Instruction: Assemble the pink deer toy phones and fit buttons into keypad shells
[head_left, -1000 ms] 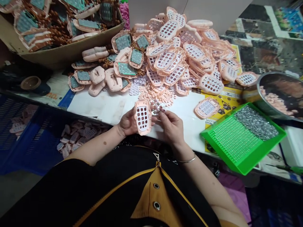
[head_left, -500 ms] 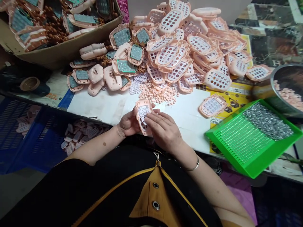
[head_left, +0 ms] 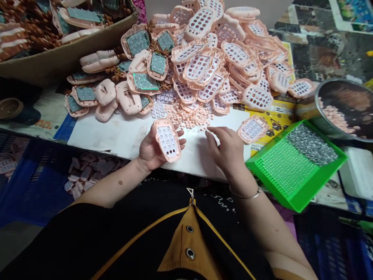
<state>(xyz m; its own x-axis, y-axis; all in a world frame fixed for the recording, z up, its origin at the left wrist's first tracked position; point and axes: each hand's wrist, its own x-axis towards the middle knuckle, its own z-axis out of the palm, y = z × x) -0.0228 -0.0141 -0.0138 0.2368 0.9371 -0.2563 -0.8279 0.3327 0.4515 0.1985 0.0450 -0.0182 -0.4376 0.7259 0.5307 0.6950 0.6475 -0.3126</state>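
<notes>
My left hand (head_left: pixel 148 149) is closed around a pink plastic shell (head_left: pixel 176 154), tilted with its inside facing up. A whitish keypad sheet (head_left: pixel 167 137) lies in the shell, and a row of dark holes shows at its lower end. Its fingertips stick out past the shell's right side. My right hand (head_left: pixel 229 151) is apart from the shell, at the right edge of a pile of small pink buttons (head_left: pixel 189 116). Its thumb and forefinger point at the pile with a gap between them, and I see nothing held. Pale keypad sheets (head_left: pixel 159 110) lie left of the buttons.
Behind rises a heap of pink shells (head_left: pixel 201 66). Shell halves with green boards (head_left: pixel 145 81) lie left, before a cardboard box (head_left: pixel 72 50). To the right are a lone shell (head_left: pixel 253 129), a green tray (head_left: pixel 300 194) of screws (head_left: pixel 313 146) and a metal bowl (head_left: pixel 323 105).
My right hand has left the shell and moved right to the button pile's edge. My left hand still holds the shell, now uncovered. The view has shifted a little.
</notes>
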